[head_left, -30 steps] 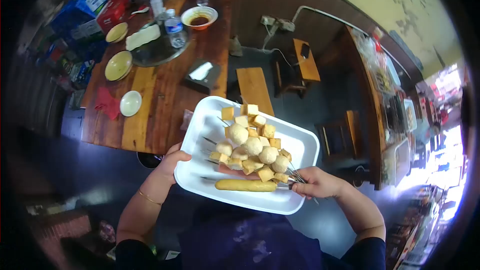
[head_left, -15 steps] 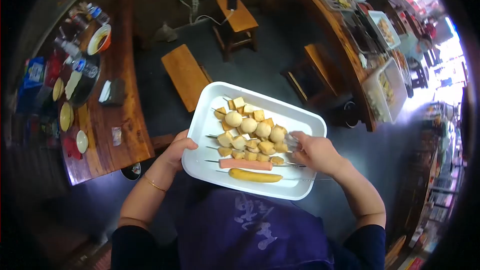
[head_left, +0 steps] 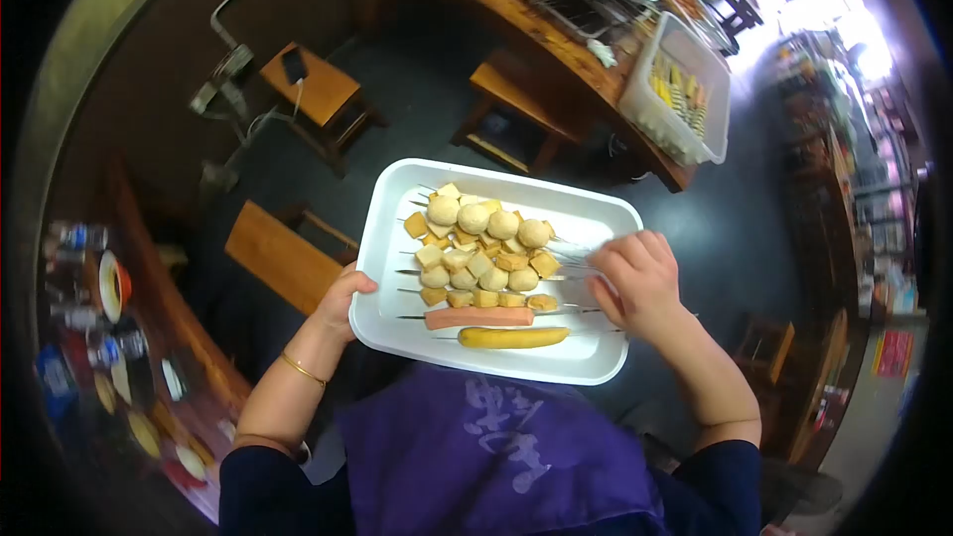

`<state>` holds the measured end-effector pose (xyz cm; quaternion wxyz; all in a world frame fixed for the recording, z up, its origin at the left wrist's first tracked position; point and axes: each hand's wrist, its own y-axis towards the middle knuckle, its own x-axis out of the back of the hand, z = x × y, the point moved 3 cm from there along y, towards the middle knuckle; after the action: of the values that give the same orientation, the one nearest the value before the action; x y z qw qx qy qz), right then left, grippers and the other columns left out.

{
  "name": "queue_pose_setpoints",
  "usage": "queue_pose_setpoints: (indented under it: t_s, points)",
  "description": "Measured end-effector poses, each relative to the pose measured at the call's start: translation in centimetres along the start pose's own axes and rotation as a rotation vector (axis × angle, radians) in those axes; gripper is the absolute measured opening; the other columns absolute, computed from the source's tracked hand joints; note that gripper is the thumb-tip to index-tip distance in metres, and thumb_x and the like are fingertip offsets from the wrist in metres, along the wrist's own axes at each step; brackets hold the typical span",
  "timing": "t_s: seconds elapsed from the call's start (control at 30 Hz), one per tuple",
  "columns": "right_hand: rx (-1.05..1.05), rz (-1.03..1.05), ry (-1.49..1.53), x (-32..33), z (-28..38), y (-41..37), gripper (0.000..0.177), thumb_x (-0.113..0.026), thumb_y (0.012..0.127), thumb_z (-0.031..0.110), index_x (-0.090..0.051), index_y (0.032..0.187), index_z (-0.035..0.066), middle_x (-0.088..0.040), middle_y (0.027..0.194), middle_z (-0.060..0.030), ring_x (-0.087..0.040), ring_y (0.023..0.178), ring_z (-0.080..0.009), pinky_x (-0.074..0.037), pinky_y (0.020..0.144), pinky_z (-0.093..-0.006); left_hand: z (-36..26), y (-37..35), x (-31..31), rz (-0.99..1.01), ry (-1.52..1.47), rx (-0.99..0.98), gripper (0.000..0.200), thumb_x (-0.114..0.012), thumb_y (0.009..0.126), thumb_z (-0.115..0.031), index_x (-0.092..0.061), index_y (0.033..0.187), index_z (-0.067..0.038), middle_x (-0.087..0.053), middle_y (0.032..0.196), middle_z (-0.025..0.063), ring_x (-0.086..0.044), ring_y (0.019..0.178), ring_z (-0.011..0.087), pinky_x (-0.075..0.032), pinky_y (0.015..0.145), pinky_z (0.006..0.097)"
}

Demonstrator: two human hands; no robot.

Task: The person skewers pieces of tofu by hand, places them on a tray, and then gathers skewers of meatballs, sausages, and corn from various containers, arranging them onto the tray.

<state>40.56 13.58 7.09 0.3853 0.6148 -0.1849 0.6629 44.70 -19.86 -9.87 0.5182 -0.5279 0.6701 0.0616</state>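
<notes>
A white tray (head_left: 397, 333) is in front of my purple apron. My left hand (head_left: 340, 306) grips its left rim, thumb on top. Several skewers lie across it: fish balls (head_left: 473, 219) at the far side, cubes of fried tofu (head_left: 460, 259) and more balls in the middle, a pink sausage (head_left: 478, 319), and a yellow sausage (head_left: 513, 337) nearest me. Over the right end, my right hand (head_left: 640, 283) hovers at the bare skewer ends, fingers curled and the thumb apart from them. Its palm side is partly hidden.
A wooden counter (head_left: 556, 40) at the back right holds a plastic bin (head_left: 645, 124) of skewers and more trays. Wooden stools (head_left: 288, 256) stand on the dark floor ahead. A table with bowls (head_left: 112, 288) and bottles is at the left.
My view has turned right, bringing the counter nearer the middle. The fish ball skewers sit further left and flatter in the tray. My right hand has loosened from the skewer ends.
</notes>
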Motion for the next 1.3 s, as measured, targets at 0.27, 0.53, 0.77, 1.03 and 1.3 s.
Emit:
queue_pose_setpoints:
  t_s: [0.27, 0.53, 0.77, 1.03, 1.3]
  points:
    - [-0.114, 0.208, -0.150, -3.5, -0.9, 4.2, 0.020, -0.073, 0.071, 0.023, -0.061, 0.084, 0.014, -0.058, 0.077, 0.0006, -0.056, 0.071, -0.0183, -0.044, 0.065, -0.0334, -11.3, 10.8, -0.8, 0.145, 0.089, 0.018, 0.069, -0.055, 0.070, -0.012, -0.040, 0.133, 0.009, -0.055, 0.125, 0.0234, -0.059, 0.110, 0.0345, -0.049, 0.097, 0.0422]
    - [-0.303, 0.013, -0.139, -5.0, -3.2, 12.0, 0.025, -0.070, 0.070, 0.011, -0.064, 0.095, 0.011, -0.060, 0.093, -0.0032, -0.057, 0.078, -0.0212, -0.049, 0.065, -0.0337, -18.6, 16.5, -0.8, 0.167, 0.081, 0.138, 0.065, -0.053, 0.069, -0.009, -0.042, 0.131, 0.008, -0.058, 0.121, 0.0224, -0.061, 0.108, 0.0338, -0.050, 0.095, 0.0431]
    - [-0.299, 0.035, -0.112, -6.9, -4.5, 14.5, 0.028, -0.070, 0.070, 0.015, -0.063, 0.097, 0.013, -0.057, 0.091, -0.0032, -0.056, 0.080, -0.0216, -0.047, 0.067, -0.0342, -19.6, 18.7, 0.5, 0.119, 0.052, 0.168, 0.067, -0.055, 0.069, -0.011, -0.043, 0.131, 0.009, -0.058, 0.122, 0.0230, -0.061, 0.107, 0.0360, -0.050, 0.096, 0.0446]
    - [-0.235, -0.074, -0.174, -7.9, -8.2, 17.7, 0.006, -0.057, 0.073, 0.017, -0.057, 0.078, 0.014, -0.052, 0.079, -0.0018, -0.054, 0.078, -0.0193, -0.044, 0.066, -0.0317, -21.2, 20.8, -0.3, 0.100, 0.098, 0.117, 0.076, -0.054, 0.066, -0.018, -0.038, 0.137, 0.005, -0.052, 0.129, 0.0228, -0.053, 0.117, 0.0396, -0.042, 0.103, 0.0476]
    - [-0.207, -0.266, 0.155, -4.5, -14.3, 19.3, 0.012, -0.062, 0.074, 0.011, -0.055, 0.083, 0.012, -0.055, 0.077, -0.0055, -0.059, 0.073, -0.0222, -0.050, 0.058, -0.0362, -23.1, 23.6, -3.4, 0.024, 0.151, -0.036, 0.081, -0.054, 0.063, -0.018, -0.035, 0.139, 0.005, -0.051, 0.131, 0.0218, -0.052, 0.119, 0.0390, -0.041, 0.105, 0.0470]
